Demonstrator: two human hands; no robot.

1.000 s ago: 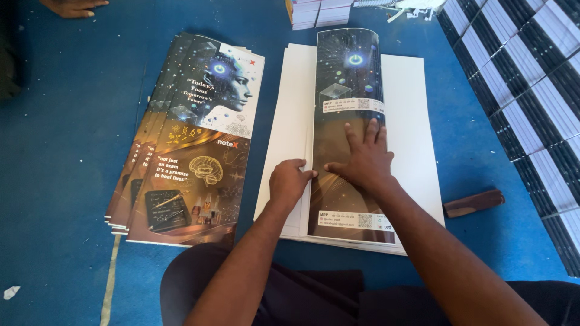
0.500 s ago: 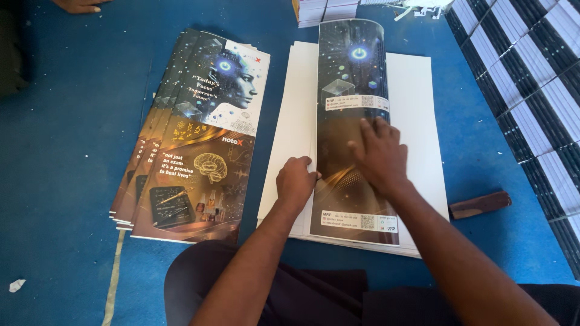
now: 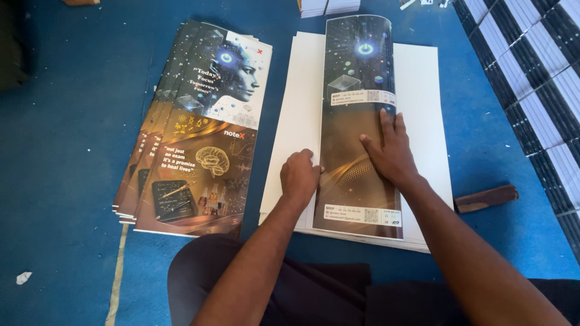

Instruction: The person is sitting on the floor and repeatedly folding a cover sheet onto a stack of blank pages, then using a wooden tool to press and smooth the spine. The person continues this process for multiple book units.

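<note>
A printed cover sheet, dark with brown swirls, lies folded over on a stack of white sheets. My right hand presses flat on the folded sheet, fingers pointing away from me. My left hand is curled into a fist and pushes down on the fold's left edge. To the left a fanned pile of folded printed covers rests on the blue floor.
A brown wooden block lies on the blue floor at the right. Striped black-and-white stacks run along the right edge. More white paper stacks sit at the top. A scrap of paper lies bottom left.
My right hand has slid up the folded sheet, away from me. My left fist stays at the fold's left edge.
</note>
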